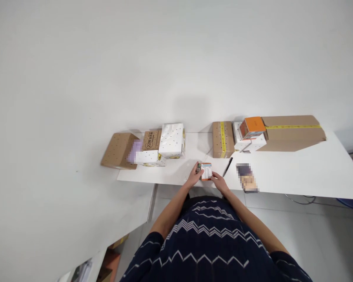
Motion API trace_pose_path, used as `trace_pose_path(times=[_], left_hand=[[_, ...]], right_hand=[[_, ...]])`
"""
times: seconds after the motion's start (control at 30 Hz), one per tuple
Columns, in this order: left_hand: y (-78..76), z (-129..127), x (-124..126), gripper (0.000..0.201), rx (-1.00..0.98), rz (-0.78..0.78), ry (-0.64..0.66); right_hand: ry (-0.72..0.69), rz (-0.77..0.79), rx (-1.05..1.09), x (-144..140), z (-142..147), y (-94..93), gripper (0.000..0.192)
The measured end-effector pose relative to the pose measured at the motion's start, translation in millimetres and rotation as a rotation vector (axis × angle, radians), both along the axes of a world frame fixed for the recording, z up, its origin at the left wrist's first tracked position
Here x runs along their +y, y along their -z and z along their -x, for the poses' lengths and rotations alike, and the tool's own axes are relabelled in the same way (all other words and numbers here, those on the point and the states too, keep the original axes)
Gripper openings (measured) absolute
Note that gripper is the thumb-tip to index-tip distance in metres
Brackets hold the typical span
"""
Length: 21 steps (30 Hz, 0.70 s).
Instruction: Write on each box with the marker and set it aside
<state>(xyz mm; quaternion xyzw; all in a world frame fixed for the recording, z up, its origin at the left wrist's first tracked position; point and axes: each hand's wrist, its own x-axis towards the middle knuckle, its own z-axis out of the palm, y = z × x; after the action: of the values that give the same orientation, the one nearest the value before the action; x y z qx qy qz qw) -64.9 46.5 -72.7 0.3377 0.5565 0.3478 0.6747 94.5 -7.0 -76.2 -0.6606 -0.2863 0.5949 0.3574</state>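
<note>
A small box (pixel 206 172) with a printed white face and an orange lower edge is held over the front part of the white table. My left hand (pixel 194 176) is closed on its left side, thumb lying on the printed face. Beside those fingers shows a small grey-green thing (pixel 198 168), too small to name. From the right, my right hand (pixel 219 182) grips the lower right corner of the same box, its fingers partly hidden. A black pen (pixel 228 167) lies on the table just right of the box.
A blurred phone-like object (pixel 247 178) lies right of the pen. Behind stand a taped brown carton (pixel 219 140), an orange box (pixel 253 127) on a white one, and a long carton (pixel 294 137). White boxes (pixel 171 140) and a brown carton (pixel 117 150) stand left, against the wall.
</note>
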Motion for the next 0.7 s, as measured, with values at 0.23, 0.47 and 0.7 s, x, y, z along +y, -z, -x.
trace_pose_path(times=[0.23, 0.47, 0.7], left_hand=[[-0.4, 12.1, -13.0, 0.098, 0.055, -0.171, 0.134], [3.0, 13.1, -25.1, 0.103, 0.138, -0.337, 0.182], [3.8, 12.1, -32.8, 0.095, 0.07, -0.063, 0.038]], right_hand=[[0.016, 0.056, 0.067, -1.2, -1.1, 2.1, 0.046], [0.015, -0.039, -0.047, 1.4, -3.3, -12.8, 0.057], [-0.075, -0.053, -0.07, -5.3, 5.2, -8.4, 0.05]])
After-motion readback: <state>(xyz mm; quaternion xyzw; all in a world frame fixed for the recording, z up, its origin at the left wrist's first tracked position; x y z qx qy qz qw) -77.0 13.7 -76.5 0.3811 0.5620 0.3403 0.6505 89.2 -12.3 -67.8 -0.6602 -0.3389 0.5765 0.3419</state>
